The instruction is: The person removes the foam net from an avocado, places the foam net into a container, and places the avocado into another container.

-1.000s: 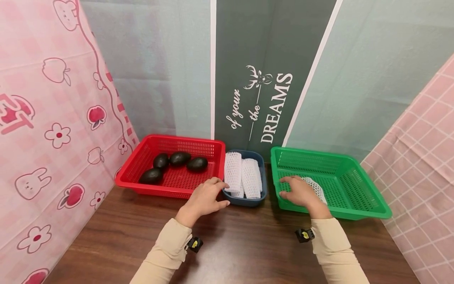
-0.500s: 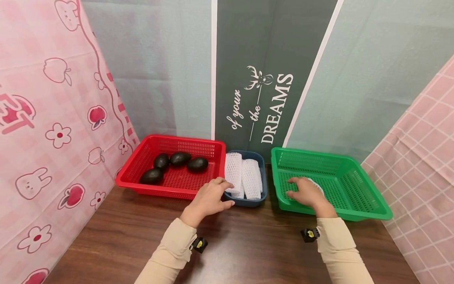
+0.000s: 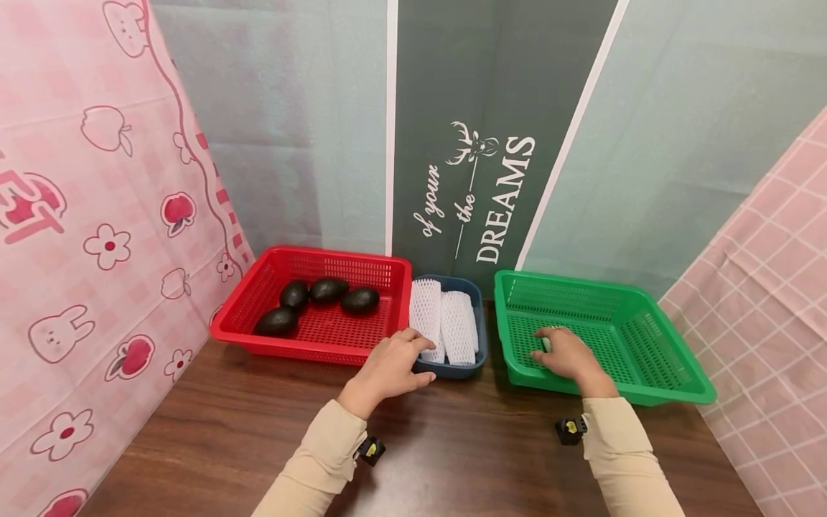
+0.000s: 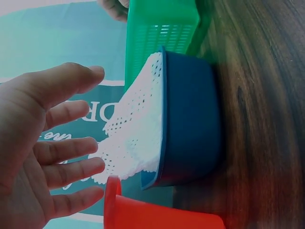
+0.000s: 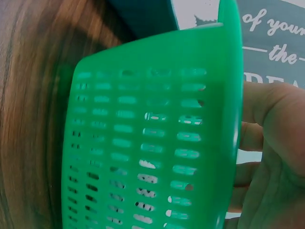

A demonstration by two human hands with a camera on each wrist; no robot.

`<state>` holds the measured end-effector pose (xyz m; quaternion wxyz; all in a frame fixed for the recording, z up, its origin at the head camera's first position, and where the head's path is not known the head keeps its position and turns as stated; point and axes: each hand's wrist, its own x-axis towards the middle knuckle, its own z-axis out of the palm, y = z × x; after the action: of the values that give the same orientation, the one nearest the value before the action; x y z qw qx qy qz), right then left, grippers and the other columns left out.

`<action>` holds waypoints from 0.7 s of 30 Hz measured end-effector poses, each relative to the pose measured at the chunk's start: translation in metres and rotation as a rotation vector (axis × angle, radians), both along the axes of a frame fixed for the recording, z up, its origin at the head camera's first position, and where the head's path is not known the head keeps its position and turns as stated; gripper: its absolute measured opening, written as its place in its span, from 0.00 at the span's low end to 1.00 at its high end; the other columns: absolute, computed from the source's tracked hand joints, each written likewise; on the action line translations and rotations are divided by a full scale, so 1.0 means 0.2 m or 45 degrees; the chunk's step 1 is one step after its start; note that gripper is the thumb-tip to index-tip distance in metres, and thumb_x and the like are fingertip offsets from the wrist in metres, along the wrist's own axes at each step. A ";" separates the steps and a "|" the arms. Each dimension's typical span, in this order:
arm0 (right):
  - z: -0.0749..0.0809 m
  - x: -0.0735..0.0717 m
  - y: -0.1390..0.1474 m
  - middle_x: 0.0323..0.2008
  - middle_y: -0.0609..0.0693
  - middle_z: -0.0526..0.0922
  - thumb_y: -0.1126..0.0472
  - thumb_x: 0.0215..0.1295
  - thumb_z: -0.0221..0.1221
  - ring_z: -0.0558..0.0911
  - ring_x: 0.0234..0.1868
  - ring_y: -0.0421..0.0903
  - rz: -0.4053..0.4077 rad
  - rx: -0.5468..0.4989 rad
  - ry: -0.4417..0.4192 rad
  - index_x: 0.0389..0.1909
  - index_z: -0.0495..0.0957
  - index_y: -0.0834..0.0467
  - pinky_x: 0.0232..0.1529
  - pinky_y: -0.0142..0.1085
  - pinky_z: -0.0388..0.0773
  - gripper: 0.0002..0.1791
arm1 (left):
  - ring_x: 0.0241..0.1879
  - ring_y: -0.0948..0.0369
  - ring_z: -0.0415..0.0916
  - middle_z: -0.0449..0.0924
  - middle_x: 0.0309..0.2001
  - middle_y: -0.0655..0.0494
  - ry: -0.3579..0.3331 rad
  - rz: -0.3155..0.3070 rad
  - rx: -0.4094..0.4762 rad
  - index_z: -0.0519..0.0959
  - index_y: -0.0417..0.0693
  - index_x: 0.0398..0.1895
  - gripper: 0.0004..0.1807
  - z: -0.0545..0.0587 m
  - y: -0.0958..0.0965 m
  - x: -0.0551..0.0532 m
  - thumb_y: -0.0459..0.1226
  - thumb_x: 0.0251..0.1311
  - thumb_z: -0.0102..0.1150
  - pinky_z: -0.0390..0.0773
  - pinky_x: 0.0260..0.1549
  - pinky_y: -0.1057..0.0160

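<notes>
My left hand point(image 3: 388, 366) reaches over the near left corner of the blue tub point(image 3: 452, 370), fingers apart with nothing between them. Its fingertips are close to the white foam net sleeves point(image 3: 457, 330) in the tub; the left wrist view shows these sleeves point(image 4: 138, 114) sticking out past the rim. Inside the green basket point(image 3: 646, 391), my right hand point(image 3: 570, 355) covers most of a white netted thing point(image 3: 548, 345), which shows between thumb and forefinger. Basket wall and hand hide the fingers' contact, so whether they grip it I cannot tell.
To the left stands a red basket point(image 3: 310, 348) with several dark avocados point(image 3: 329, 289). The blue tub sits between the red and green baskets. All three rest on the brown wooden table point(image 3: 452, 445), with cloth hangings point(image 3: 310, 143) behind and at both sides.
My left hand has moved right, from the red basket's edge to over the tub's corner. My right hand has moved right inside the green basket, covering the netted thing that showed beside it.
</notes>
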<state>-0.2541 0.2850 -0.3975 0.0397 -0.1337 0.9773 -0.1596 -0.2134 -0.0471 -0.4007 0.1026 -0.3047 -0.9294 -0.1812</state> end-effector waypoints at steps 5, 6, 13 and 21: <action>-0.01 -0.02 0.03 0.46 0.70 0.73 0.58 0.58 0.61 0.73 0.43 0.64 -0.025 0.003 -0.008 0.54 0.71 0.69 0.33 0.52 0.71 0.26 | 0.42 0.58 0.73 0.76 0.44 0.53 0.017 -0.006 -0.030 0.80 0.50 0.47 0.23 -0.01 0.02 0.00 0.49 0.48 0.67 0.75 0.38 0.58; -0.02 -0.02 0.04 0.45 0.70 0.73 0.59 0.58 0.61 0.73 0.43 0.64 -0.026 0.005 -0.007 0.53 0.72 0.70 0.33 0.52 0.71 0.25 | 0.42 0.57 0.73 0.76 0.44 0.53 0.024 -0.010 -0.037 0.80 0.50 0.47 0.23 -0.01 0.03 0.01 0.49 0.48 0.67 0.75 0.39 0.58; -0.04 -0.03 0.08 0.46 0.72 0.72 0.59 0.59 0.61 0.71 0.45 0.67 -0.044 0.014 -0.008 0.54 0.71 0.71 0.36 0.55 0.70 0.26 | 0.42 0.57 0.73 0.76 0.44 0.53 0.055 -0.040 -0.058 0.80 0.51 0.48 0.22 -0.03 0.06 0.02 0.48 0.49 0.66 0.73 0.40 0.58; -0.06 -0.05 0.13 0.43 0.73 0.70 0.59 0.59 0.60 0.72 0.38 0.64 -0.088 0.022 -0.013 0.56 0.68 0.72 0.30 0.52 0.70 0.28 | 0.43 0.59 0.72 0.76 0.43 0.54 0.014 -0.047 -0.081 0.80 0.51 0.47 0.22 -0.05 0.10 0.02 0.49 0.49 0.66 0.74 0.40 0.59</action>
<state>-0.2641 0.3102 -0.4094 0.0404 -0.0989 0.9824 -0.1531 -0.2086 -0.0275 -0.4101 0.0945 -0.3260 -0.9283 -0.1516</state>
